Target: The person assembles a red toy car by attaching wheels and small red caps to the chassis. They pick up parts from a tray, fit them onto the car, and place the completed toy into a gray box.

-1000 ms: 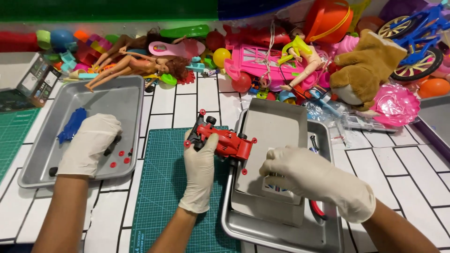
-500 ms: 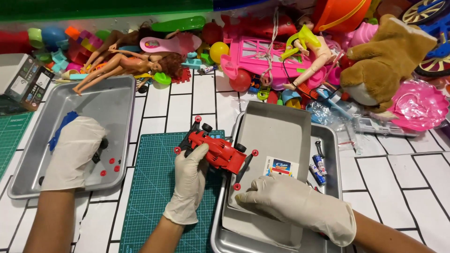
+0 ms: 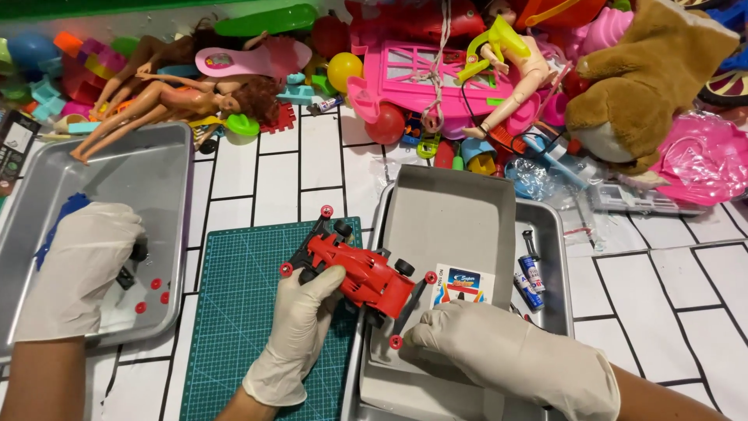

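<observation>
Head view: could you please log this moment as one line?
left hand: in left tray, over small black parts | right hand: resting on grey box | third gloved hand: grips red toy car

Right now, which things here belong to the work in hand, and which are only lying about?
In hand: red toy car, in the grip of the left hand; grey box under the right hand; green cutting mat.
Lying about: dolls, plush toy, pink toy frame, yellow ball.
</observation>
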